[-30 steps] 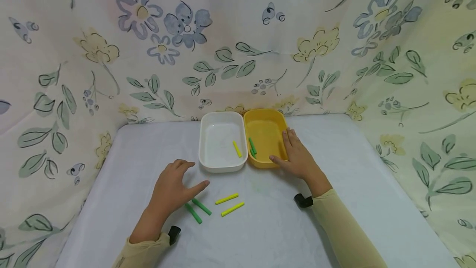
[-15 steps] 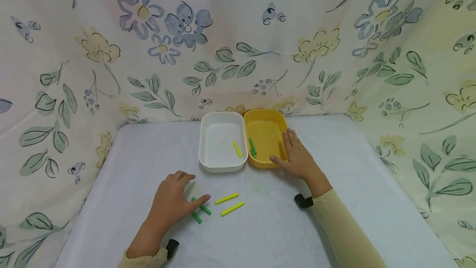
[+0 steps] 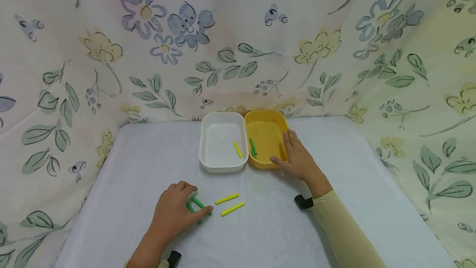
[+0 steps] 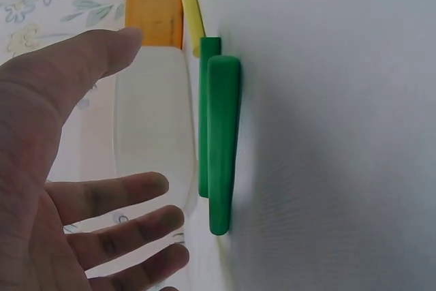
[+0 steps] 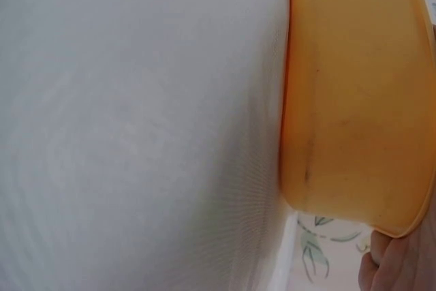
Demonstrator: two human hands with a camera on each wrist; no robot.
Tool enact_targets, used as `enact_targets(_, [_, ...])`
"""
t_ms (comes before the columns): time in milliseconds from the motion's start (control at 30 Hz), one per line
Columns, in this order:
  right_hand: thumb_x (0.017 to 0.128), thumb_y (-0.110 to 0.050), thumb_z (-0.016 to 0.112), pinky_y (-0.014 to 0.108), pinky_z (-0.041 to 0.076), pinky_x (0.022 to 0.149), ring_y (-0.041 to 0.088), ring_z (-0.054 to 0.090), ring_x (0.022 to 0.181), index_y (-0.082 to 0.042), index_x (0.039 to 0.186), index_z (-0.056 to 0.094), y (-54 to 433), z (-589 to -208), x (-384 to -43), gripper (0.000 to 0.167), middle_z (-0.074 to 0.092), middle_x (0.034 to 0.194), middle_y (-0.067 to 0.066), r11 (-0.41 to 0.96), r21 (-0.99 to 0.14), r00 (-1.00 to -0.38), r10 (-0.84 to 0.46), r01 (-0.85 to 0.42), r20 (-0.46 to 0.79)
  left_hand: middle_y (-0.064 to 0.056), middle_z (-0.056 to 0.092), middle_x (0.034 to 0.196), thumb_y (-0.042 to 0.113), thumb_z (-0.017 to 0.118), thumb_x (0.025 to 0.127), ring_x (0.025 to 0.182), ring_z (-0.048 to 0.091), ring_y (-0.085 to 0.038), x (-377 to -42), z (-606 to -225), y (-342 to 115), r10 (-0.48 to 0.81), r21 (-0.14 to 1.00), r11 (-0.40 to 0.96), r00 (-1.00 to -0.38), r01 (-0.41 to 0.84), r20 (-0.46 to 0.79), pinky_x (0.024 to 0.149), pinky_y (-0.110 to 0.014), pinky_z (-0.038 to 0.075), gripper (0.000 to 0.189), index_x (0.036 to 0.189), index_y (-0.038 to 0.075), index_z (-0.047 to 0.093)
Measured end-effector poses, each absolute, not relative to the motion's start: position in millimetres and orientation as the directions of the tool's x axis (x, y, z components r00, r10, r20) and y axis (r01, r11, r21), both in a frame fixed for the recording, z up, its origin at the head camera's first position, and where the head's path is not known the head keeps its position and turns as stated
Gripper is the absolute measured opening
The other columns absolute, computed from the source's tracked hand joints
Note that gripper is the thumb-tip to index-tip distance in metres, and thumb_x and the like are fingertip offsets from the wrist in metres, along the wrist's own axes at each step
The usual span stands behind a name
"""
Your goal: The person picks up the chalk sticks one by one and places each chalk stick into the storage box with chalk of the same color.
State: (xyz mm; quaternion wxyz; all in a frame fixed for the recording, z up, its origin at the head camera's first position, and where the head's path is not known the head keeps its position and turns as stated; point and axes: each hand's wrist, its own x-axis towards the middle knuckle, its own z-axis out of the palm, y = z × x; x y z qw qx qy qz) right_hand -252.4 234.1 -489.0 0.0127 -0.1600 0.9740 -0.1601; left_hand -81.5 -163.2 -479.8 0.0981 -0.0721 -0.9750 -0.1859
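Note:
My left hand (image 3: 174, 208) hovers low over two green sticks (image 3: 198, 203), its thumb and fingers spread apart around them. In the left wrist view the green sticks (image 4: 223, 144) lie side by side beyond the fingers, and nothing is between fingers and thumb. Two yellow sticks (image 3: 232, 209) lie just to the right on the cloth. My right hand (image 3: 299, 160) rests against the yellow tub (image 3: 265, 164), with straight fingers along its right side and the thumb at the front rim. The tub's wall (image 5: 354, 114) fills much of the right wrist view.
A white tub (image 3: 223, 168) stands left of the yellow one, with one yellow stick (image 3: 237, 149) inside. Short green pieces (image 3: 253, 147) lie in the yellow tub. A white cloth (image 3: 260, 235) covers the table, and a floral curtain (image 3: 238, 32) hangs behind it.
My left hand has moved down toward the front of the table, closer around the green sticks. The right hand stays on the yellow tub.

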Motion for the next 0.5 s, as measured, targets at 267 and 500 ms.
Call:
enact_targets(267, [0.097,-0.079,0.049,0.057,0.016,0.133,0.034,0.0,0.168,-0.006,0.171,0.004,233.5,-490.4,-251.4,0.114,-0.004,0.18,0.013,0.899,-0.314,-0.95,-0.311,-0.305,0.032,-0.004,0.072,0.104,0.073,0.085,0.074,0.097,0.067,-0.026,-75.2,-479.9,-161.2,0.083,0.31,0.939,-0.974,0.147,0.211,0.079,-0.047,0.057,0.073,0.108,0.009,0.08])
enact_targets(500, [0.097,-0.074,0.053,0.058,0.016,0.133,0.034,0.0,0.168,-0.006,0.171,0.004,232.5,-487.7,-250.8,0.112,-0.004,0.18,0.013,0.901,-0.319,-0.953,-0.301,-0.294,0.029,-0.007,0.073,0.103,0.071,0.086,0.071,0.091,0.064,-0.028,-71.8,-481.7,-160.0,0.06,0.248,0.962,-0.977,0.112,0.207,0.072,-0.045,0.054,0.072,0.105,0.008,0.08])
